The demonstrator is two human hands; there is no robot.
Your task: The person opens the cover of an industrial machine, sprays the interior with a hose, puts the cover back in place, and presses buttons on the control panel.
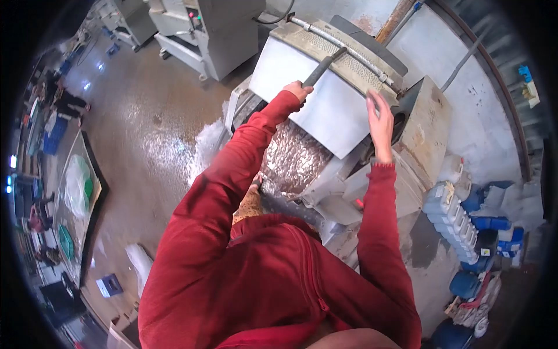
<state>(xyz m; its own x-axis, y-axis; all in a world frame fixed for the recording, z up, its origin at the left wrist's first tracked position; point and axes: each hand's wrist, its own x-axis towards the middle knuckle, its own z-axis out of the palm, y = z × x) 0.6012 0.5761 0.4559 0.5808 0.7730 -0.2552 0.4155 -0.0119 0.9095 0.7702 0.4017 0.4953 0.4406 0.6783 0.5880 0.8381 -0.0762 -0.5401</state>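
My left hand [299, 92] is wrapped round the lower end of a dark grey bar handle [321, 68] that reaches up to a metal pipe on the machine. Under that handle lies a smooth white panel [317, 110] on the machine's front. Below the panel's lower edge shows a mass of small, wet, shiny pieces [295, 156]; their kind is not clear. My right hand [381, 125] is raised beside the panel's right edge, fingers stretched and apart, with nothing in it. Whether it touches the panel, I cannot tell.
Whitish foam [208, 145] lies on the wet floor [139, 125] left of the machine. A grey machine cabinet [229, 35] stands at the upper left. White jugs [450, 215] and blue containers [465, 285] line the right side. A table [78, 168] holds plastic bags; people are farther left.
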